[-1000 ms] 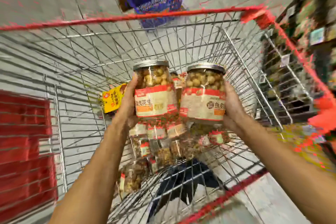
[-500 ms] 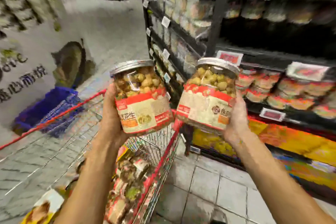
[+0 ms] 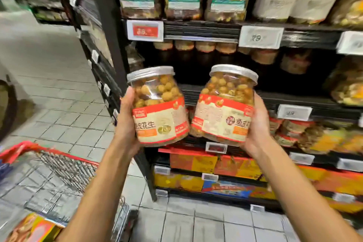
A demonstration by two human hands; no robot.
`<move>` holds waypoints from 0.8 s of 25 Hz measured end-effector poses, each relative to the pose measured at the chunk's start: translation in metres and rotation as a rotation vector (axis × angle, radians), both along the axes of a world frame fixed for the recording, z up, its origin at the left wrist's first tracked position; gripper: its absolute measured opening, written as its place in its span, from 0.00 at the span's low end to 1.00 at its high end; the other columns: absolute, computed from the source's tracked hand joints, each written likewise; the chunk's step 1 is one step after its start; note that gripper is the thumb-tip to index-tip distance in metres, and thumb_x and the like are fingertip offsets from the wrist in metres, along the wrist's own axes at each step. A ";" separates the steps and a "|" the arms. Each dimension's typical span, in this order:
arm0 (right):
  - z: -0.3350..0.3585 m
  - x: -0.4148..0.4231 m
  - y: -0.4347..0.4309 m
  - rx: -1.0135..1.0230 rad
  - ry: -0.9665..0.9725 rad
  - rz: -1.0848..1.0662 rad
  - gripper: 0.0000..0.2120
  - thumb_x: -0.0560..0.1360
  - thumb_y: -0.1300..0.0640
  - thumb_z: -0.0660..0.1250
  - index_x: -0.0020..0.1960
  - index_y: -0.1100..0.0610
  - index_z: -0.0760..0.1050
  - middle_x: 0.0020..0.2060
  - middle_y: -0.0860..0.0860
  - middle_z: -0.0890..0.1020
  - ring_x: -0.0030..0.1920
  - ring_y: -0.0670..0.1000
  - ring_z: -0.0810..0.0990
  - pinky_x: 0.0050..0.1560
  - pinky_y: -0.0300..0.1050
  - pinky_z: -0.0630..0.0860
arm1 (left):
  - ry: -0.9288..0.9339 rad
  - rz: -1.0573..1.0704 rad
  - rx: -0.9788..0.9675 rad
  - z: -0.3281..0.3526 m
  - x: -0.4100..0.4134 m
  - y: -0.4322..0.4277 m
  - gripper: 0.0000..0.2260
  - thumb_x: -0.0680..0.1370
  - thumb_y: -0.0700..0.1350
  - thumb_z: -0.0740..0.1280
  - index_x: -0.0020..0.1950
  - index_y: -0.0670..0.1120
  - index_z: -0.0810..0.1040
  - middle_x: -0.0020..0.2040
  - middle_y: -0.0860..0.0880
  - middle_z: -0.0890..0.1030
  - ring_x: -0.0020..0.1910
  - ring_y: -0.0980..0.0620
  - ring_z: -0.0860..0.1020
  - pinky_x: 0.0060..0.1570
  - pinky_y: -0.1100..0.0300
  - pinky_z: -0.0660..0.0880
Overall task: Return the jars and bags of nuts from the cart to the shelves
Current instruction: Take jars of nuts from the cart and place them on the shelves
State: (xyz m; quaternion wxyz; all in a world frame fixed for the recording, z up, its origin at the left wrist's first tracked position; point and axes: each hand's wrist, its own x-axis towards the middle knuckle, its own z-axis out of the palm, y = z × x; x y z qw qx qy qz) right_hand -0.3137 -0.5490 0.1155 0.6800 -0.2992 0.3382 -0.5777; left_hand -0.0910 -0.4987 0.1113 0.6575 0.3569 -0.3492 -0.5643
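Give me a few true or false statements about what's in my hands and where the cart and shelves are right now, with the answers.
1. The left hand grips a jar of nuts with a silver lid. True.
2. The right hand holds nothing. False: it grips a second jar.
3. Both jars stand on a shelf. False: they are held up in front of the shelves, not set down.
4. The cart is at the lower left of the view. True.
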 end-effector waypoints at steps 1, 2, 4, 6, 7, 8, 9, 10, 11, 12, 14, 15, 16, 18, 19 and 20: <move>0.000 -0.003 -0.008 0.006 -0.006 0.004 0.23 0.79 0.44 0.54 0.38 0.51 0.83 0.39 0.51 0.86 0.41 0.51 0.85 0.44 0.49 0.82 | -0.007 -0.006 -0.001 0.000 -0.003 -0.011 0.24 0.70 0.63 0.56 0.46 0.50 0.85 0.46 0.46 0.85 0.46 0.48 0.84 0.43 0.53 0.81; 0.000 -0.006 -0.017 0.020 -0.002 0.007 0.22 0.79 0.44 0.55 0.39 0.51 0.83 0.39 0.51 0.86 0.41 0.51 0.85 0.46 0.49 0.81 | -0.016 -0.013 -0.002 0.000 -0.005 -0.023 0.24 0.70 0.62 0.57 0.47 0.49 0.85 0.47 0.45 0.85 0.46 0.48 0.84 0.44 0.52 0.81; -0.003 -0.009 -0.033 0.058 -0.017 0.002 0.21 0.78 0.43 0.55 0.39 0.51 0.82 0.39 0.51 0.85 0.40 0.51 0.85 0.46 0.49 0.80 | -0.037 -0.002 0.011 0.002 -0.005 -0.048 0.23 0.69 0.62 0.58 0.49 0.47 0.83 0.46 0.44 0.85 0.45 0.47 0.84 0.45 0.51 0.81; -0.009 -0.009 -0.046 0.074 -0.039 -0.023 0.23 0.78 0.43 0.55 0.35 0.50 0.83 0.36 0.50 0.85 0.38 0.50 0.85 0.41 0.47 0.81 | -0.083 0.054 -0.004 0.000 0.000 -0.076 0.22 0.70 0.60 0.61 0.50 0.45 0.81 0.45 0.43 0.84 0.44 0.47 0.83 0.49 0.50 0.80; -0.011 -0.008 -0.051 0.064 -0.040 -0.033 0.25 0.79 0.44 0.55 0.32 0.50 0.83 0.35 0.49 0.85 0.36 0.49 0.85 0.38 0.45 0.81 | -0.106 0.083 -0.027 -0.002 0.005 -0.090 0.20 0.71 0.59 0.63 0.50 0.44 0.81 0.46 0.42 0.84 0.44 0.46 0.83 0.51 0.49 0.78; -0.012 -0.008 -0.056 0.052 -0.041 -0.040 0.25 0.79 0.45 0.55 0.32 0.50 0.83 0.34 0.49 0.85 0.36 0.49 0.85 0.37 0.44 0.81 | -0.121 0.103 -0.051 -0.003 0.009 -0.104 0.19 0.72 0.58 0.65 0.49 0.43 0.81 0.47 0.41 0.84 0.46 0.45 0.83 0.53 0.48 0.78; -0.012 -0.006 -0.061 0.045 -0.048 -0.045 0.25 0.79 0.45 0.55 0.33 0.50 0.83 0.35 0.49 0.85 0.36 0.49 0.85 0.37 0.44 0.81 | -0.144 0.116 -0.067 -0.003 0.013 -0.118 0.19 0.72 0.57 0.66 0.51 0.42 0.81 0.50 0.39 0.83 0.50 0.42 0.82 0.55 0.47 0.77; -0.013 -0.003 -0.067 0.047 -0.055 -0.056 0.23 0.79 0.45 0.55 0.34 0.50 0.82 0.35 0.49 0.85 0.37 0.49 0.84 0.39 0.43 0.81 | -0.174 0.124 -0.074 -0.004 0.019 -0.132 0.22 0.71 0.57 0.66 0.54 0.41 0.80 0.53 0.37 0.81 0.54 0.39 0.80 0.57 0.45 0.76; -0.012 0.001 -0.074 0.047 -0.057 -0.066 0.21 0.79 0.45 0.55 0.36 0.51 0.81 0.36 0.49 0.84 0.37 0.49 0.84 0.40 0.43 0.81 | -0.211 0.135 -0.078 -0.005 0.024 -0.145 0.26 0.69 0.59 0.66 0.57 0.40 0.78 0.57 0.35 0.79 0.58 0.37 0.78 0.60 0.43 0.74; -0.011 0.005 -0.081 0.043 -0.058 -0.073 0.20 0.79 0.45 0.55 0.37 0.50 0.79 0.35 0.49 0.84 0.38 0.49 0.83 0.41 0.43 0.80 | -0.240 0.132 -0.080 -0.007 0.029 -0.156 0.29 0.67 0.60 0.67 0.58 0.39 0.77 0.58 0.34 0.79 0.59 0.36 0.76 0.61 0.42 0.73; -0.010 0.012 -0.092 0.020 -0.065 -0.085 0.21 0.79 0.47 0.54 0.35 0.51 0.79 0.33 0.48 0.83 0.36 0.48 0.83 0.42 0.42 0.80 | -0.319 0.133 -0.066 -0.011 0.035 -0.173 0.32 0.64 0.62 0.67 0.57 0.39 0.78 0.55 0.36 0.80 0.57 0.38 0.78 0.59 0.44 0.74; -0.011 0.015 -0.096 0.003 -0.068 -0.094 0.24 0.80 0.47 0.53 0.32 0.51 0.79 0.32 0.48 0.83 0.35 0.47 0.83 0.41 0.41 0.81 | -0.374 0.158 -0.047 -0.014 0.037 -0.180 0.33 0.63 0.63 0.67 0.56 0.38 0.78 0.52 0.39 0.82 0.54 0.42 0.81 0.56 0.48 0.77; -0.011 0.016 -0.099 -0.008 -0.067 -0.108 0.25 0.80 0.48 0.53 0.30 0.51 0.80 0.31 0.47 0.83 0.34 0.47 0.83 0.39 0.41 0.81 | -0.430 0.193 -0.024 -0.018 0.040 -0.186 0.34 0.62 0.64 0.67 0.55 0.38 0.79 0.49 0.43 0.84 0.50 0.48 0.82 0.51 0.53 0.78; -0.011 0.019 -0.105 -0.017 -0.064 -0.128 0.24 0.80 0.48 0.53 0.31 0.50 0.79 0.32 0.47 0.83 0.35 0.46 0.83 0.38 0.41 0.81 | -0.518 0.231 -0.005 -0.027 0.046 -0.192 0.28 0.62 0.65 0.66 0.50 0.45 0.79 0.41 0.55 0.85 0.43 0.61 0.82 0.41 0.66 0.77; -0.012 0.020 -0.108 -0.027 -0.050 -0.133 0.24 0.80 0.48 0.53 0.31 0.50 0.80 0.32 0.47 0.83 0.35 0.46 0.83 0.37 0.41 0.81 | -0.562 0.226 -0.006 -0.030 0.048 -0.195 0.24 0.63 0.64 0.66 0.49 0.48 0.78 0.39 0.59 0.83 0.41 0.66 0.81 0.39 0.71 0.76; -0.013 0.020 -0.112 -0.042 -0.033 -0.130 0.26 0.80 0.49 0.53 0.30 0.50 0.80 0.31 0.47 0.84 0.34 0.46 0.83 0.36 0.40 0.80 | -0.617 0.202 -0.016 -0.031 0.050 -0.196 0.22 0.66 0.63 0.65 0.51 0.50 0.76 0.41 0.61 0.82 0.42 0.69 0.80 0.40 0.74 0.75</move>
